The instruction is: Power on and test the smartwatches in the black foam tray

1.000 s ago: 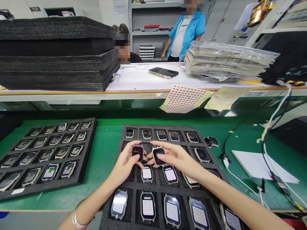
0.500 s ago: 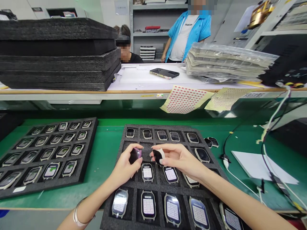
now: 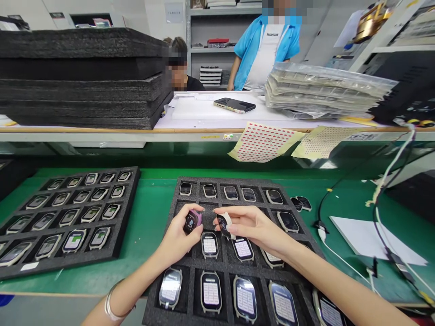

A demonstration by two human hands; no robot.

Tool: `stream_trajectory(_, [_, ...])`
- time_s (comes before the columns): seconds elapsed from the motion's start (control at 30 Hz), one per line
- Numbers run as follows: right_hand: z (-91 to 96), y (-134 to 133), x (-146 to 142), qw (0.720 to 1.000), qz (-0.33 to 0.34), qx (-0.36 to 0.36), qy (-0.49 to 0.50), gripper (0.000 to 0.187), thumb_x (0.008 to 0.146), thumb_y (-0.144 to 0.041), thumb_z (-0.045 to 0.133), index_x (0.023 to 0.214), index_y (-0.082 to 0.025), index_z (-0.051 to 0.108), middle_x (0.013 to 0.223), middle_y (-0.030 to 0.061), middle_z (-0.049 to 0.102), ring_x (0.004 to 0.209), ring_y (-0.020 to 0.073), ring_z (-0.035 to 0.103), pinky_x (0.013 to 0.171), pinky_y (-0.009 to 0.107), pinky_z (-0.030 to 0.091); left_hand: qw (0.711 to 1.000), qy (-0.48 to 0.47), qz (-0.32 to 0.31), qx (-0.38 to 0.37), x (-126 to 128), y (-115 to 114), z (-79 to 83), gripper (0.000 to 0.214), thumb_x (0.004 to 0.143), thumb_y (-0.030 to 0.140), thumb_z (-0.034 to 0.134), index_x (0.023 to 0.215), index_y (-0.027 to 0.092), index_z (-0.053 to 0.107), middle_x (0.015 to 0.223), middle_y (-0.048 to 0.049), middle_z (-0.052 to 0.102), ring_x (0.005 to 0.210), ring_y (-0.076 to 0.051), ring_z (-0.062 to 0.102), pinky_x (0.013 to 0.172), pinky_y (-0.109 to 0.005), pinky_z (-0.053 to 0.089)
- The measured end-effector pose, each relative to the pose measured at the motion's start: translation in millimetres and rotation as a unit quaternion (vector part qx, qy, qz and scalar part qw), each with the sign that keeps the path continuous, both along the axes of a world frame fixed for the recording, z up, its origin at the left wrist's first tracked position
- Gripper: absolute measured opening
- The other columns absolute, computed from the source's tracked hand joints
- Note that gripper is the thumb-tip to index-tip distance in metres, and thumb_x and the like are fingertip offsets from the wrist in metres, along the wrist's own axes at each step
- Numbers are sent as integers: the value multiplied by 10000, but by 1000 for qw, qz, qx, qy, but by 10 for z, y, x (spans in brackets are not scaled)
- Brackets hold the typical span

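Okay: left hand (image 3: pixel 178 237) pinches a pink smartwatch body (image 3: pixel 192 221) between thumb and fingertips. Right hand (image 3: pixel 258 226) grips a white smartwatch body (image 3: pixel 224 225) the same way. Both watches are tipped on edge, dark faces turned roughly toward each other, close but apart, each at its own hand's fingertips. They hang just above the second row of the black foam tray (image 3: pixel 192 290). An empty pocket (image 3: pixel 209 210) shows between them, slightly behind. Lit watches fill the nearer rows. A second filled tray (image 3: pixel 125 213) lies well left on the green mat (image 3: pixel 149 213).
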State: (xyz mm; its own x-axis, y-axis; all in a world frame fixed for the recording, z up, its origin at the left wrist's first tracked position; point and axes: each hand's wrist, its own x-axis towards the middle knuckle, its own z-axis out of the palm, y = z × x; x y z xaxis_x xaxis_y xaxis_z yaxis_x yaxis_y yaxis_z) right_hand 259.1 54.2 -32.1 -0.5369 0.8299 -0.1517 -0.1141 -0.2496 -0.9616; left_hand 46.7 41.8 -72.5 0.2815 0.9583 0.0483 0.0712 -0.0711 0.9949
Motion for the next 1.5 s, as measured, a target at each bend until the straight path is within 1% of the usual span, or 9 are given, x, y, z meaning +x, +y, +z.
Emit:
stream_trajectory(0.1, [7,-5,-1,1000,0,-1,5,473,724,-291,783,1151,-143,642,1004,122,694,942,234,647,848,363,486,1000,16,-2,-1,-5,-12,4,299,815,168,522,1107,219,482,774,46,442,387,-18,355,353,-158,307])
stream_trajectory(0.27, [24,-14,-4,1000,2,-10,23,450,734,-288,773,1144,-148,651,970,116,700,920,232,651,837,355,481,1000,-25,9,-8,2,-17,-4,335,821,215,537,1145,231,452,751,54,445,375,-33,392,353,-167,322])
stream_trajectory(0.4, [17,-10,3,999,8,-22,30,455,712,-281,788,1124,-134,664,949,120,701,874,224,659,801,339,489,1000,6,14,3,-15,-20,30,300,788,195,556,1085,217,521,767,37,499,383,-35,355,348,-172,296])
stream_trajectory(0.53, [11,-4,5,999,11,-14,29,445,716,-276,787,1125,-146,666,957,114,700,900,225,652,805,333,483,1000,16,10,2,-25,-17,48,309,805,197,537,1110,223,492,789,34,489,406,-42,379,363,-170,325])
stream_trajectory(0.87, [-7,-19,21,1000,19,-12,8,452,701,-245,798,1124,-152,668,1007,116,695,957,229,635,825,339,496,1000,-3,11,-5,-13,4,-39,293,833,227,535,1115,226,455,754,61,436,341,-5,372,308,-133,303])
stream_trajectory(1.17, [4,-23,17,1000,28,-10,3,448,710,-265,793,1121,-143,666,981,109,692,915,221,644,810,335,493,1000,-12,-3,-21,-11,-21,-3,306,842,242,527,1136,229,443,713,76,436,318,-13,412,290,-121,338])
stream_trajectory(1.27, [17,-23,17,999,35,-15,3,443,711,-270,791,1117,-140,668,960,108,694,890,222,653,781,327,495,1000,-17,10,-10,-14,-22,-7,326,839,236,533,1150,234,435,720,75,430,342,-16,423,314,-125,361])
stream_trajectory(1.4, [44,-17,19,999,32,-11,0,435,718,-254,783,1121,-141,667,950,106,702,886,212,654,785,319,489,1000,-15,3,-14,-12,-31,28,285,842,240,531,1112,229,441,719,74,441,343,-9,401,321,-123,341])
stream_trajectory(1.5, [59,-15,25,1000,29,-5,-6,439,722,-262,779,1129,-142,664,958,110,701,892,218,652,795,331,489,999,-25,15,-27,-4,-40,69,311,851,261,528,1139,221,418,622,94,438,333,-28,401,330,-127,344])
